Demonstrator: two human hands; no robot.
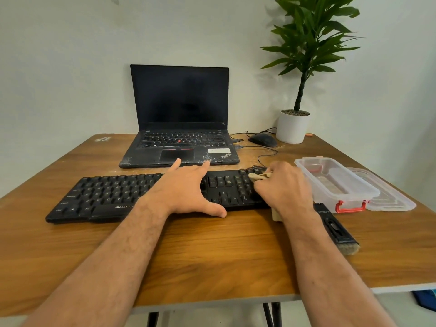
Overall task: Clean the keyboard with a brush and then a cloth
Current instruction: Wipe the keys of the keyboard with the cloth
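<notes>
- Here, keyboard (106, 197) lying long axis left-to-right, under spread, straight fingers of left hand (186, 187).
- Right hand (280, 185) curled around what looks like cloth (258, 176), over the keyboard's right end.
- Brush (337, 230) just right of the wrist, bristles pointing near.

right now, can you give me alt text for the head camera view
A person's left hand rests flat on a black keyboard while the right hand grips a beige cloth at its right end. A brush lies on the wooden table beside a clear box, with a laptop behind.
</notes>
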